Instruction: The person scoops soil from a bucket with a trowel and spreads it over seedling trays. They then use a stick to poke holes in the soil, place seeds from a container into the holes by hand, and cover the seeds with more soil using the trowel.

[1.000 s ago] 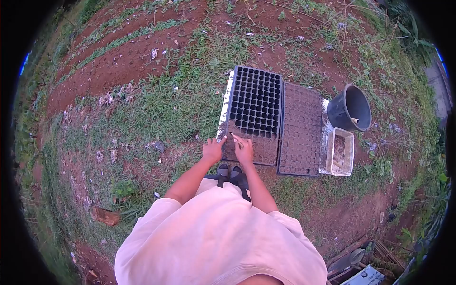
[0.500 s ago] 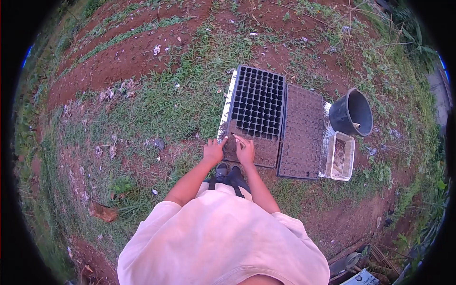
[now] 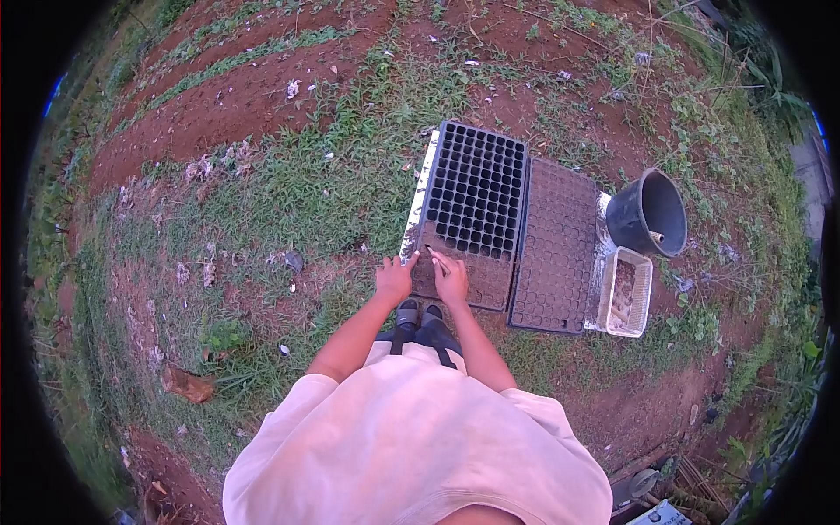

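A black seedling tray lies in front of me, its far cells hollow and its near rows filled with brown soil. My left hand rests at the tray's near left edge, fingers apart, the index reaching onto the soil. Over the filled rows, my right hand is closed in a pinch, its fingertips pointing at the soil near the left index finger. Whatever is between those fingertips is too small to name. A second seedling tray, filled with soil almost throughout, lies directly to the right.
A dark bucket stands right of the trays. Below it sits a pale rectangular basin with soil inside. White board edges show beside the trays. Grass and red soil surround them; a brown chunk lies at lower left.
The view has shifted slightly. Both hands stay at nearly the same spot on the tray, with only a small shift in the right fingertips.
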`<action>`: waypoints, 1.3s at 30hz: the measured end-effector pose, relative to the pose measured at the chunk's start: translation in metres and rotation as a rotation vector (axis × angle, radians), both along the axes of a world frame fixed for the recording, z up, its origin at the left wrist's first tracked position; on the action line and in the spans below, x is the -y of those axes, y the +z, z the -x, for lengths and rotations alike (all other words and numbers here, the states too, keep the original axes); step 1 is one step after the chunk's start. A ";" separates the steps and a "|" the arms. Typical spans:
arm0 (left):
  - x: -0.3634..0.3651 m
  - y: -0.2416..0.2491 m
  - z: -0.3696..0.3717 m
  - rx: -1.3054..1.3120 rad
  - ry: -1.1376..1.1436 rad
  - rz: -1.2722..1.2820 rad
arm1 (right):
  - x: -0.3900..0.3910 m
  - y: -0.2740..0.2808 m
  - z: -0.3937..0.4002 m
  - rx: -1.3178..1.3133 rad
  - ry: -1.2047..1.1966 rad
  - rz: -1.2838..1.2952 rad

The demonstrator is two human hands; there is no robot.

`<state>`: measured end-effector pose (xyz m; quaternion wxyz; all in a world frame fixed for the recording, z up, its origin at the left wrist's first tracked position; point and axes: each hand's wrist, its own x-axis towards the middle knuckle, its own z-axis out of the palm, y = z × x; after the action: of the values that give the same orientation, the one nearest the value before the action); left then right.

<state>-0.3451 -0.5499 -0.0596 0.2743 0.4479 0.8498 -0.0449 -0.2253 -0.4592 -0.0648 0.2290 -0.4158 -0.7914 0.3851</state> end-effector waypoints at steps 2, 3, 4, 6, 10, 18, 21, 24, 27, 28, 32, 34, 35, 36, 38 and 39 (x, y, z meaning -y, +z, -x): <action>0.000 0.002 0.001 -0.002 -0.008 0.020 | -0.001 0.004 0.000 -0.001 -0.001 -0.005; 0.001 0.000 0.000 0.000 -0.011 0.022 | -0.001 0.003 -0.002 0.000 -0.002 -0.009; 0.002 -0.002 0.001 -0.013 -0.014 0.015 | -0.001 0.002 -0.002 0.001 -0.005 -0.008; 0.000 0.001 0.001 -0.024 -0.019 0.008 | 0.000 0.001 0.001 0.023 0.016 0.004; -0.002 0.012 0.002 0.062 -0.006 0.083 | 0.004 0.005 0.003 0.050 0.019 -0.054; -0.001 0.009 0.006 0.049 -0.031 0.061 | 0.003 0.003 -0.001 -0.020 -0.018 0.096; -0.003 0.014 0.006 0.049 -0.041 0.055 | 0.002 0.003 0.000 -0.026 -0.053 0.108; -0.005 0.018 0.006 0.076 -0.031 0.077 | 0.004 0.001 0.003 0.001 -0.039 0.075; -0.003 0.019 0.008 0.070 -0.036 0.057 | 0.003 0.002 -0.002 0.036 -0.031 0.061; -0.003 0.021 0.009 0.082 -0.038 0.060 | 0.002 0.003 -0.004 0.027 -0.029 0.040; -0.005 0.021 0.009 0.089 -0.046 0.076 | -0.002 0.004 -0.005 0.015 -0.023 0.070; -0.004 0.020 0.009 0.091 -0.041 0.067 | -0.002 0.005 -0.002 -0.019 -0.012 0.042; -0.003 0.019 0.009 0.092 -0.040 0.057 | -0.002 0.005 -0.001 -0.018 -0.007 0.043; -0.003 0.020 0.009 0.094 -0.038 0.057 | -0.002 0.006 -0.001 -0.006 -0.006 0.023; -0.002 0.022 0.009 0.102 -0.033 0.046 | 0.000 0.008 -0.001 0.009 -0.003 0.003; 0.000 0.020 0.008 0.105 -0.031 0.047 | 0.001 0.008 -0.002 0.020 -0.001 -0.005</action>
<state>-0.3533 -0.5497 -0.0398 0.3283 0.4562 0.8258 -0.0457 -0.2228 -0.4606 -0.0570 0.2224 -0.4194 -0.7944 0.3790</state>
